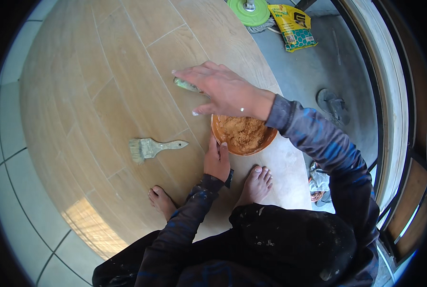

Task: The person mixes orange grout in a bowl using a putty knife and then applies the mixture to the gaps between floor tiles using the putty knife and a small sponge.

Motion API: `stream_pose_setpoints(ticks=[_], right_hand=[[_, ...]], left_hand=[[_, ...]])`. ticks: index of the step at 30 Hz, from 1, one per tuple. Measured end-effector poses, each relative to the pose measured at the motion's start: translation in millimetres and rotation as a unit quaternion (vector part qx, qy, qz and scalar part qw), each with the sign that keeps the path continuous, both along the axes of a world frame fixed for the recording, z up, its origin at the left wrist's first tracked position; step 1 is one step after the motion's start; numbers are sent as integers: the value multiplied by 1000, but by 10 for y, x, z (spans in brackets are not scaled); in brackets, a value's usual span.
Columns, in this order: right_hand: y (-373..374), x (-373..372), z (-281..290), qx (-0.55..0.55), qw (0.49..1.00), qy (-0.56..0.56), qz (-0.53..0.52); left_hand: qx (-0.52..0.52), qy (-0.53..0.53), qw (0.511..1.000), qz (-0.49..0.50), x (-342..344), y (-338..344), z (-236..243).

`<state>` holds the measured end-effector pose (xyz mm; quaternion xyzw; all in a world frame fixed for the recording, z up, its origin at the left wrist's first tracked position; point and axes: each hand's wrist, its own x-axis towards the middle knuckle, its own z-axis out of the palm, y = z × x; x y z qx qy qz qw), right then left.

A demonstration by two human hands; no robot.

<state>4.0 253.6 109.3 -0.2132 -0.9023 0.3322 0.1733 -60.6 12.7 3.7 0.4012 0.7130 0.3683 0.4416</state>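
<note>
An orange-brown bowl (255, 152) holds a crumbly, damp-looking orange-brown mix (242, 133). My left hand (216, 162) grips its near-left rim, thumb on the edge and fingers down the outside. Beyond the bowl, my right hand (223, 91) reaches leftward with fingers stretched out and the thumb apart. Under those fingers shows a small greenish, worn object (186, 85); the hand covers the rest, so its kind and whether I touch it are unclear. A flat paintbrush (151, 149) with pale, used bristles lies on the wood-look tiles left of the bowl.
My bare feet (259, 185) stand on the wood-look tiled floor (122, 110) near the bowl. At the far right are a yellow and green bag (293, 27), a lime-green disc (244, 10) and coiled grey rope (261, 26). Grey sandals (334, 106) lie on the lower grey floor.
</note>
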Motion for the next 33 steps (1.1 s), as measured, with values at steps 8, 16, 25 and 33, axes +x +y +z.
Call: stream_pose_setpoints(ticks=[8,16,25,33], right_hand=[[-227,221,498,-26,996,-85,0],[-773,1212,623,145,908,-394,-6],[-1581,1247,784,0,901,-424,-90],[-718,1311,854,38,930,-358,-78]], left_hand=[[-77,-5,997,-6,-117,128,188],[-36,-22,998,-36,-201,320,224],[-60,-55,996,-23,-166,243,133],[11,-36,999,-38,-194,170,108]])
